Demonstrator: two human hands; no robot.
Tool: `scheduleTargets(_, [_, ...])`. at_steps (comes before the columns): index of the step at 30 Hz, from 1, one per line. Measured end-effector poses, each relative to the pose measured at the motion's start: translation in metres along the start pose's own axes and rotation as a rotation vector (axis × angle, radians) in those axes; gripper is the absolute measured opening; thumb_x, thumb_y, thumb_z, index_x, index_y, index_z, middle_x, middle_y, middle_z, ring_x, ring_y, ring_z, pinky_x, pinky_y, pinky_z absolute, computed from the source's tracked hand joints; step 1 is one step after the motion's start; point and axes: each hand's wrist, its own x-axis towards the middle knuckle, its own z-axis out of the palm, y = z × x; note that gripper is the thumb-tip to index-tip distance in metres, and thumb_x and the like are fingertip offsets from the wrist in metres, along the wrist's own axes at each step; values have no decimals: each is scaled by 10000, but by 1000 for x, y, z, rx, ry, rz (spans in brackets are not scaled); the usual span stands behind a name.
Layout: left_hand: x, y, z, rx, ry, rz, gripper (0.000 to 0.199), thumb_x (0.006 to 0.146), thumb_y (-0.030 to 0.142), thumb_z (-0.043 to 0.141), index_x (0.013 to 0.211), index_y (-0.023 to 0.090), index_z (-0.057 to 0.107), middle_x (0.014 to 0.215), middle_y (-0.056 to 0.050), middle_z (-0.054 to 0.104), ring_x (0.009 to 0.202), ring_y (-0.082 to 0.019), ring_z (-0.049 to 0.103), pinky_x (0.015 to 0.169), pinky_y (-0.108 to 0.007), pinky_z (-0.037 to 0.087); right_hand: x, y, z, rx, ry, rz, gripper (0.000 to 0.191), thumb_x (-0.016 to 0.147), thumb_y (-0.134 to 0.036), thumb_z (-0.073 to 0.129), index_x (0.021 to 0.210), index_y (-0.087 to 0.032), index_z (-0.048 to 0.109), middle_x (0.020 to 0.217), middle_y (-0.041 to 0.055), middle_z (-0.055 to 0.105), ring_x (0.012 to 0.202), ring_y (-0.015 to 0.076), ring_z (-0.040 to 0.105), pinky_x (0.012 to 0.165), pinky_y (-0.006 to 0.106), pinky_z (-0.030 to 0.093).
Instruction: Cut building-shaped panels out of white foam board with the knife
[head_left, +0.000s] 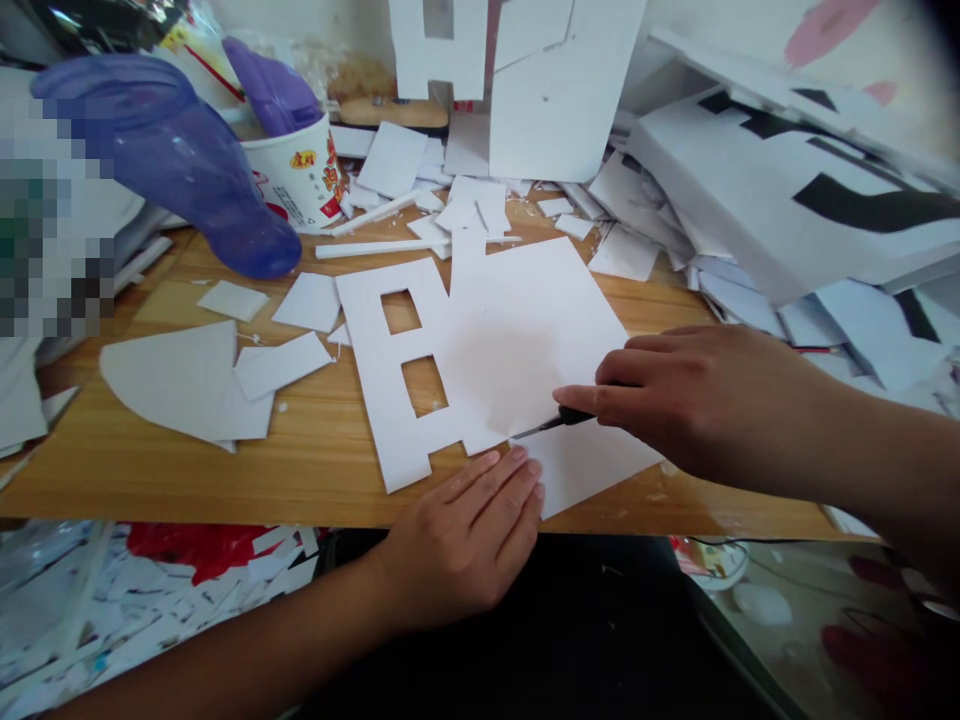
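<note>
A white board [525,330] with two square holes at its left side lies flat on the wooden table [300,490]. My right hand [660,400] is closed around a dark-handled craft knife [574,413]; its thin blade points left and its tip meets the board near the lower edge. Just below the tip, my left hand [480,530] lies with fingers extended side by side, fingertips on the board's lower edge. Nothing shows in the left hand's grasp.
White offcuts [296,365] lie left of the board. Behind are a paper cup [296,175], a purple translucent object [187,160] and an upright white board [562,100]. Stacked white pieces [787,200] fill the right. Scraps [187,610] lie below the table at left.
</note>
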Motion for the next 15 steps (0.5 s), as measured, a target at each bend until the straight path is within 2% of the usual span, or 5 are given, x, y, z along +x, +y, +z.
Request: scheduleTargets(15, [1, 0, 0, -13, 16, -15, 224, 933, 57, 541, 1111, 12, 669, 1175, -198, 696, 1163, -326, 629, 981, -440, 563, 4, -4, 0, -48, -70, -2, 526, 793, -82, 584, 1276, -291, 595, 803, 21, 635, 662, 188, 551, 594, 296, 249])
